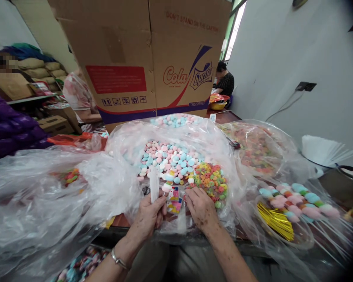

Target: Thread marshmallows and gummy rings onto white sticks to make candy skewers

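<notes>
My left hand [150,213] is closed around a bundle of slim white strips [154,182] standing upright. The same hand holds a candy skewer [168,181] with marshmallows and gummy rings on it. My right hand [202,206] has its fingers bent and drawn together at the near edge of a pile of colourful gummy rings [210,180]; whatever its fingertips hold is hidden. Between the hands lie small colourful printed cards or packets [174,201]. Beyond them spreads a heap of pink, blue and white marshmallows [172,156] inside a large clear plastic bag [129,133].
Finished-looking candy skewers [301,199] and gold twist ties [275,221] lie at right, by a bag of gummies [259,150] and fanned white strips [326,150]. A tall cardboard box [129,51] stands behind. Crumpled plastic [47,203] covers the left. Other people work beyond.
</notes>
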Motion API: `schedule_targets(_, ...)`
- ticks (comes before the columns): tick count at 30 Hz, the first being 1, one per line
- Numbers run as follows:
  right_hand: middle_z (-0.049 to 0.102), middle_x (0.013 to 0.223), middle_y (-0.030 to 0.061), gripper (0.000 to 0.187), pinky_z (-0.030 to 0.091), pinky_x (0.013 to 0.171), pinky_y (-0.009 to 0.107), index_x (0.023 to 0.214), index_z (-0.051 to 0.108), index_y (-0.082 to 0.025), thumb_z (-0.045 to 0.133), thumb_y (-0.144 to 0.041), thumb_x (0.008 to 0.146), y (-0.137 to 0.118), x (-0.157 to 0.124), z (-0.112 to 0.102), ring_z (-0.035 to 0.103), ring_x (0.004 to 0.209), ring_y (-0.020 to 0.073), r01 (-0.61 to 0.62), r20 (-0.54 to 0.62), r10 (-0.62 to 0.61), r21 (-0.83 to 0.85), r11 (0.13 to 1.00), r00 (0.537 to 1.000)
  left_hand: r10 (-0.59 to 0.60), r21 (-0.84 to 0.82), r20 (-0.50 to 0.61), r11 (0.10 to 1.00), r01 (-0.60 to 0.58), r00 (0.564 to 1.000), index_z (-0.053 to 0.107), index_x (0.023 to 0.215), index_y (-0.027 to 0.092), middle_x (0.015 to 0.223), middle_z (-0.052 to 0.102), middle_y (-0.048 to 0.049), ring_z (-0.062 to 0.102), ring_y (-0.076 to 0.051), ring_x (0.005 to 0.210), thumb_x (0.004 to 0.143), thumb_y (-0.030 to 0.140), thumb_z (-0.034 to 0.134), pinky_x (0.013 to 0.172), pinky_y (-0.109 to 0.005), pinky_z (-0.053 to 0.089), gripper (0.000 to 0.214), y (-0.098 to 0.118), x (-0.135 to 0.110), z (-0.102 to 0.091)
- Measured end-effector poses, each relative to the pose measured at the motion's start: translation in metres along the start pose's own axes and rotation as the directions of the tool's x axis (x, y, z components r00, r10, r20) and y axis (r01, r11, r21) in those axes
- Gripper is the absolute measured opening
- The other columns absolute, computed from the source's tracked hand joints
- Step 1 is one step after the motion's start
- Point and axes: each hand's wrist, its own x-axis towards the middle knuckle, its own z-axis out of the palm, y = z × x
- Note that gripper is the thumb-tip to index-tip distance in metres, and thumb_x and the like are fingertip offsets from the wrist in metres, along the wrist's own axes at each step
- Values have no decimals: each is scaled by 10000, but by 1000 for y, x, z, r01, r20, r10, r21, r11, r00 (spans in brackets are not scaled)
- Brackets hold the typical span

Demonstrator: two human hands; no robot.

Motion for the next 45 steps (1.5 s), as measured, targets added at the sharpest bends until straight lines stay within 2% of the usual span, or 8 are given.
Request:
schedule_targets(7, 641, 861, 81, 257, 511, 780, 363, 986, 675, -168, 418, -186, 999, -2, 0, -1, 587, 837, 232, -15, -1, 15, 57, 998, 1000, -4, -33, -7, 999, 3, 1000, 573, 867, 174, 437, 570, 84, 283, -26, 235, 661, 467, 764, 266, -144, 191, 406, -1, 1, -1)
schedule_targets(11, 670, 1028, 108, 282, 528, 892, 340, 1156, 640, -162, 402, -162, 1003, -2, 0, -7, 635, 976, 211, -70, -140, 102, 213, 974, 985, -27, -48, -15, 998, 26, 1000, 581, 896, 164, 443, 575, 78, 295, -26, 242, 661, 467, 773, 271, -141, 200, 429, -2, 1, -3)
schedule_targets(15, 688, 1066, 98, 264, 541, 901, 350, 1170, 637, -195, 440, -200, 996, 7, 0, -25, 652, 1003, 214, -181, -218, 242, 266, 947, 946, -51, -68, -18, 996, 49, 999, 584, 898, 155, 447, 576, 77, 291, -19, 243, 657, 472, 778, 267, -133, 193, 442, -6, 3, -5)
schedule_targets(19, 693, 1053, 81, 241, 544, 859, 338, 1116, 644, -203, 437, -267, 1011, 19, -1, -46, 658, 968, 212, -261, -28, 270, 183, 948, 962, -71, -55, -24, 996, 70, 997, 604, 885, 145, 455, 578, 70, 310, -17, 254, 674, 478, 772, 278, -127, 200, 429, -10, 3, -7)
schedule_targets(25, 645, 905, 63, 256, 508, 793, 334, 965, 648, -199, 398, -218, 1020, 19, 2, -47, 615, 843, 207, -122, 195, 119, 5, 992, 974, -103, 9, -36, 995, 104, 994, 623, 744, 150, 464, 578, 49, 334, -23, 261, 674, 502, 771, 289, -143, 217, 388, -13, 3, -10)
schedule_targets(33, 632, 844, 52, 111, 495, 766, 369, 925, 628, -183, 586, -90, 880, 9, 12, -29, 594, 811, 238, 69, 283, -13, -190, 979, 959, -166, 20, -47, 986, 167, 985, 607, 657, 160, 400, 507, 65, 303, -25, 257, 604, 605, 785, 304, -157, 159, 483, -5, 2, -4)
schedule_targets(37, 638, 843, 42, 158, 501, 757, 357, 875, 621, -191, 607, -42, 823, 11, 15, -30, 603, 814, 234, 33, 323, 26, -175, 984, 946, -162, -5, -62, 987, 163, 985, 639, 749, 155, 408, 519, 67, 290, -26, 258, 577, 644, 798, 300, -158, 164, 542, -10, 4, -4)
schedule_targets(45, 626, 881, 51, 252, 510, 770, 362, 913, 647, -183, 550, 21, 800, 14, 15, -33, 596, 850, 238, -15, 410, 66, -126, 992, 910, -163, -4, -69, 987, 163, 984, 538, 548, 177, 380, 499, 57, 290, -20, 242, 529, 673, 810, 293, -157, 146, 566, -8, 4, -4)
